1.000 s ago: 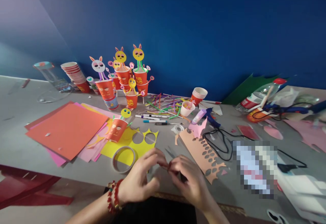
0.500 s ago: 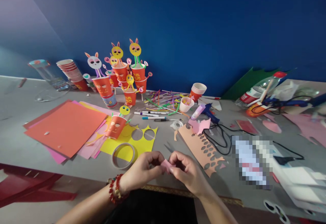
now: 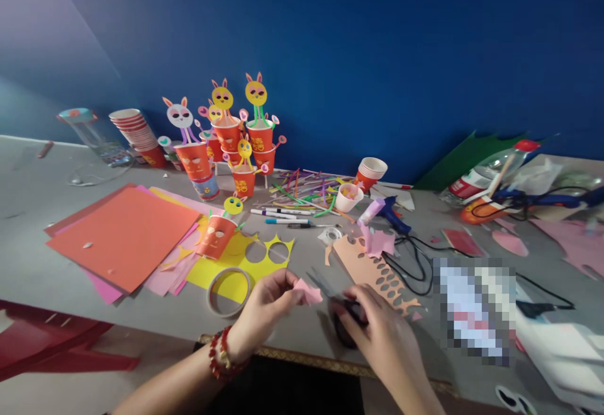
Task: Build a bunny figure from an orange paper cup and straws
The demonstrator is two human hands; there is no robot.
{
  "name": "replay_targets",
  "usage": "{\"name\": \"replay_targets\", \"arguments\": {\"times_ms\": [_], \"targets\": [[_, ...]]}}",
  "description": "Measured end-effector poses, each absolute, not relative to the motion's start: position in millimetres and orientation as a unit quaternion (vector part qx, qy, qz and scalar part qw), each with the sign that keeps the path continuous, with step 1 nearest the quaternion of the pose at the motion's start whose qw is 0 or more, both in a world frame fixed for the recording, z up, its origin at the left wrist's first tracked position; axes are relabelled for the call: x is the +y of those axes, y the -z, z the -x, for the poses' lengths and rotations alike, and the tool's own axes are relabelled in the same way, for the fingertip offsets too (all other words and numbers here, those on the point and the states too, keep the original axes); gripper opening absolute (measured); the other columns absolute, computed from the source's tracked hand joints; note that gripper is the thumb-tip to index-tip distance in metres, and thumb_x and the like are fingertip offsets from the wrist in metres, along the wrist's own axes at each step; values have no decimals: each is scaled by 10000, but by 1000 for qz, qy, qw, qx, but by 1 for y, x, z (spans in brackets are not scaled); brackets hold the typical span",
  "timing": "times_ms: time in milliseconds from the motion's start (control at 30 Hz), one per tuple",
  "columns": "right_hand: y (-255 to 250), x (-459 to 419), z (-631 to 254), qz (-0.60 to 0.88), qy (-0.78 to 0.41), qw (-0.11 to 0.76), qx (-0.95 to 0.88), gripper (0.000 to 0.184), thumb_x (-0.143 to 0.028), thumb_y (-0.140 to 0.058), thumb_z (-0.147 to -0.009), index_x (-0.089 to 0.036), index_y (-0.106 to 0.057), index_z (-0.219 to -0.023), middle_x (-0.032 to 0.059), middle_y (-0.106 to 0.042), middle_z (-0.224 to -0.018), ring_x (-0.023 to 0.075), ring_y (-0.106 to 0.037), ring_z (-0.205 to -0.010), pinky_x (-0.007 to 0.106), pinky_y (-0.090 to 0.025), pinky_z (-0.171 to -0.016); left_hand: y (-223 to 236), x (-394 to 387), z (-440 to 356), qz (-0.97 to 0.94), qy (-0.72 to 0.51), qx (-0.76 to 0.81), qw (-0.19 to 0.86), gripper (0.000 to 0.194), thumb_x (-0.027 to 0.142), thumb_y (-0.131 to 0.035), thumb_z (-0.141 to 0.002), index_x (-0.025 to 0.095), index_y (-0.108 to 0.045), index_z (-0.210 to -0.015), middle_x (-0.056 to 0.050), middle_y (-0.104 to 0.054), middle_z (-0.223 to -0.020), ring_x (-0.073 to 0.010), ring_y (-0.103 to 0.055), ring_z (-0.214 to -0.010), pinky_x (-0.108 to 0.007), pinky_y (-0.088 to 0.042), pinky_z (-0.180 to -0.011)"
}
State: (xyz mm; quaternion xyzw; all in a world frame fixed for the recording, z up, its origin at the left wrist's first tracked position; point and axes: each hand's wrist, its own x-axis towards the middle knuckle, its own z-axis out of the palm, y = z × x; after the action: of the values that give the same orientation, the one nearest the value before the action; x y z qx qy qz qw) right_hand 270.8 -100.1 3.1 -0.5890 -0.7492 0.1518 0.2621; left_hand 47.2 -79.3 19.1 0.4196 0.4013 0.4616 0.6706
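Observation:
Between the thumb and fingers of my left hand (image 3: 275, 298) is a small folded piece of pink paper (image 3: 309, 292), its free end sticking out to the right. My right hand (image 3: 380, 333) is closed around the black handles of a pair of scissors (image 3: 344, 328). The blades, slightly parted, point away and to the left, just beyond the pink paper and apart from it. How the fingers sit in the handle loops is partly hidden. A roll of tape (image 3: 229, 292) lies left of my left hand. Punched peach card (image 3: 365, 263) lies beyond my right hand.
Orange paper sheets (image 3: 125, 232) and yellow cut card (image 3: 278, 270) lie left. Rabbit-faced paper cups (image 3: 194, 162) stand at the back. Behind the markers (image 3: 287, 222) are coloured pipe cleaners (image 3: 306, 188). A blue glue gun (image 3: 395, 217) trails a black cord on the right.
My right hand has let go of the pink paper and moved right onto the scissors. My left hand keeps the paper. The view has shifted slightly.

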Motion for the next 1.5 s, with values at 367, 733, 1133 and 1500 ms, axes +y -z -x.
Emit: {"name": "replay_targets", "arguments": {"times_ms": [367, 733, 1133, 1500], "targets": [[12, -114, -289, 574, 13, 152, -805, 43, -280, -591, -876, -250, -561, -875, 40, -708, -725, 248, -712, -647, 295, -475, -546, -17, -72, -53, -403, -483, 389, 673, 310, 435, -767, -804, 161, -632, -752, -30, -688, -725, -138, -587, -693, -246, -466, -708], [19, -131, -282, 569, -523, 387, -503, 437, -659, -586, -883, -231, -581, -975, 54, -686, -781, 161, -584, -507, 261, -470, -452, -18, -68, -59, -395, -525, 395, 642, 232, 343, -733, -838, 174, -605, -744, -2, -648, -706, -126, -559, -684, -233, -458, -705], [18, -137, -248, 470, -641, 350, -496, 624, -800, -679, -712, -226, -515, -893, -9, -554, -701, 126, -429, -597, 231, -407, -549, -21, -69, -66, -421, -554, 365, 619, 277, 397, -683, -896, 175, -577, -769, -16, -631, -732, -145, -564, -718, -263, -467, -728], [4, -136, -241, 469, -642, 361, -487, 638, -819, -656, -718, -212, -512, -850, -26, -535, -695, 103, -377, -588, 211, -338, -525, -24, -70, -67, -442, -551, 357, 612, 265, 368, -666, -922, 169, -580, -770, -17, -645, -742, -135, -578, -715, -251, -470, -727]]}}
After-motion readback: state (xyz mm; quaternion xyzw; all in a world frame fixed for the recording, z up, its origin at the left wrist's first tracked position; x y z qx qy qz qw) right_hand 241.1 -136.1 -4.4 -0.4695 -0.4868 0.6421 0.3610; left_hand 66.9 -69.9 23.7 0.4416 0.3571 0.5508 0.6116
